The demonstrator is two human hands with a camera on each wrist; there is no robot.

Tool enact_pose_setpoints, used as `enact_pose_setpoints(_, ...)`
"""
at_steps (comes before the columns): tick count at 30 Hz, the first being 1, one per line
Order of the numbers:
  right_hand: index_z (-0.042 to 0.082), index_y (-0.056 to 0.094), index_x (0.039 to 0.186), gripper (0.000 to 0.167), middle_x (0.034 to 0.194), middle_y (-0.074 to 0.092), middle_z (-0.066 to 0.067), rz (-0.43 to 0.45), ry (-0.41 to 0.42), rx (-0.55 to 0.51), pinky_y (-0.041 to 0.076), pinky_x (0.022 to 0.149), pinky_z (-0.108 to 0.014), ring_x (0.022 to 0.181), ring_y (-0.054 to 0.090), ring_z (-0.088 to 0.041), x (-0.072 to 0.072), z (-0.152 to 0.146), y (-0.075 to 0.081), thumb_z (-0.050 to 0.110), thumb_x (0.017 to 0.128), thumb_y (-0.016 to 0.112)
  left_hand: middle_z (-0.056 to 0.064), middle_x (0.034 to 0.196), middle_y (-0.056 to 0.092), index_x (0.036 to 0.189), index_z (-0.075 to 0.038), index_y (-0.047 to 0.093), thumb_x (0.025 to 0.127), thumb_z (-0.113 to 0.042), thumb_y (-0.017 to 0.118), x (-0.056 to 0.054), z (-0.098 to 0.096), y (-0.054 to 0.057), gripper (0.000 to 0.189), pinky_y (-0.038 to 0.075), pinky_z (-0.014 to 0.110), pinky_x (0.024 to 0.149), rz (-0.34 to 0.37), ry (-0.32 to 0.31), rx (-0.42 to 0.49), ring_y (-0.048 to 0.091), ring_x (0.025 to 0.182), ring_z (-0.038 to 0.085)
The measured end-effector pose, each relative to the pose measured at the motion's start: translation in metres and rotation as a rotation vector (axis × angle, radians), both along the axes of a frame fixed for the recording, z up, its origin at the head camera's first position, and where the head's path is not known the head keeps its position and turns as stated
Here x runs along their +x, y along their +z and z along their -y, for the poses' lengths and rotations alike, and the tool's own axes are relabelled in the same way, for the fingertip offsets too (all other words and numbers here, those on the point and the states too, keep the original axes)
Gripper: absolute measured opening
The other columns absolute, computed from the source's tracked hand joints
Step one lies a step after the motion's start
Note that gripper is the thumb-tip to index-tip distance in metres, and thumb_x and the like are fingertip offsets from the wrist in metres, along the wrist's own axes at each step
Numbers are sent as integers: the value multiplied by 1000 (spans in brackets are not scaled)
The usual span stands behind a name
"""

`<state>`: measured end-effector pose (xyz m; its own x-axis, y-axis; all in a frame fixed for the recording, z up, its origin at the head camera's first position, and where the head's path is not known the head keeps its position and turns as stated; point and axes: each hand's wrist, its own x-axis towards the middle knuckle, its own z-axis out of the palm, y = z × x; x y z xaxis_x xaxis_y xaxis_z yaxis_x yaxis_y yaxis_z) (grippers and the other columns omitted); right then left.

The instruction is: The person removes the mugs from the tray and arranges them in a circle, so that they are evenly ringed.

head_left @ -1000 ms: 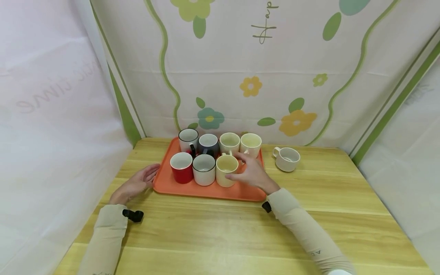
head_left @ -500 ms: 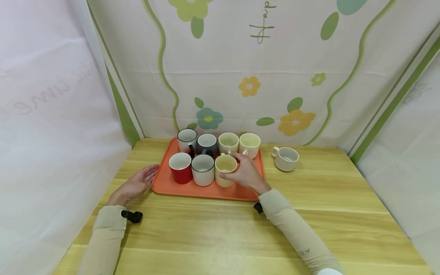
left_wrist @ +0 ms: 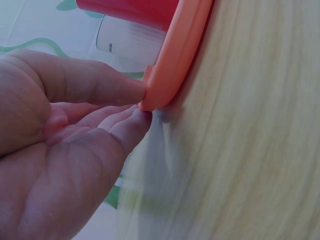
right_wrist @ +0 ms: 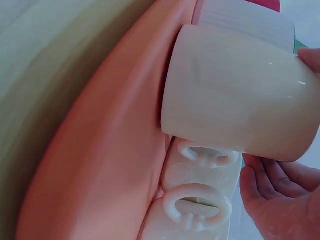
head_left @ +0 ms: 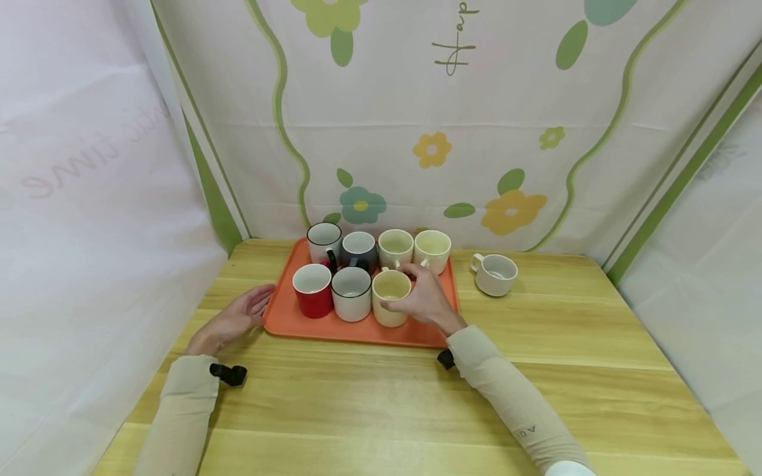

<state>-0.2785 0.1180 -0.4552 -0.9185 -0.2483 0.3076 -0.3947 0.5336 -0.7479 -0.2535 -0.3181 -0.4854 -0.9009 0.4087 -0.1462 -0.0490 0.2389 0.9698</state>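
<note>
My left hand [head_left: 238,317] is at the left end of the orange tray [head_left: 286,324]. In the left wrist view, thumb and fingertips pinch the tray's rim [left_wrist: 172,70]. On the front right of the tray stands a cream-yellow mug [head_left: 389,311], gripped by my right hand [head_left: 428,301] with the thumb on its near side and fingers behind. The right wrist view has this mug [right_wrist: 230,90] close up, its base at the tray surface. Beside it are a white mug with a black rim [head_left: 351,305] and a red mug [head_left: 313,301].
Behind stand another black-rimmed white mug [head_left: 321,251], a dark grey-blue mug [head_left: 360,253] and two cream mugs, one pale [head_left: 395,248], one yellowish [head_left: 434,258]. A low white cup [head_left: 495,281] sits on the wooden table [head_left: 369,403] right of the tray. Fabric walls [head_left: 369,99] enclose the table.
My right hand has moved slightly left, its thumb reaching further round the cream-yellow mug. That mug has shifted slightly toward the tray's front. The left hand stays at the tray's rim.
</note>
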Motion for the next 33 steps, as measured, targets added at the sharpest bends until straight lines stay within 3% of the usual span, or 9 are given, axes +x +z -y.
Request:
enact_pose_setpoints(8,16,71,120,62,114,73,-2,7,56,-63,57,89,-42,103,67,-27,9,-12,5,30,66,99,24,177,7,168,4,8,93,20,49,0,1,-1,86,44,12,110,-2,9,-1,6,163,47)
enact_pose_setpoints(17,18,71,119,62,112,74,0,-42,73,24,59,87,-41,101,70,-22,32,-43,21,32,66,99,26,177,7,167,5,8,93,20,49,0,0,-1,86,44,13,111,-4,5,-3,7,163,48)
enact_pose_setpoints(22,20,71,123,65,119,73,0,-39,45,48,58,90,-40,106,68,-20,48,-71,29,31,66,100,23,178,8,168,4,9,94,20,49,-1,0,1,85,42,17,114,6,16,-24,8,164,46)
enact_pose_setpoints(28,19,71,123,64,112,75,-1,-42,4,75,55,83,-28,102,69,-22,67,-111,33,29,67,101,22,178,8,168,4,10,94,21,48,-1,0,2,85,40,20,115,0,16,-32,8,164,45)
enact_pose_setpoints(33,18,70,129,70,118,76,-1,-34,-72,146,55,84,-22,107,70,-22,79,-149,33,32,68,101,22,178,8,168,3,9,94,21,49,-1,1,0,86,41,17,114,8,21,-30,8,164,45)
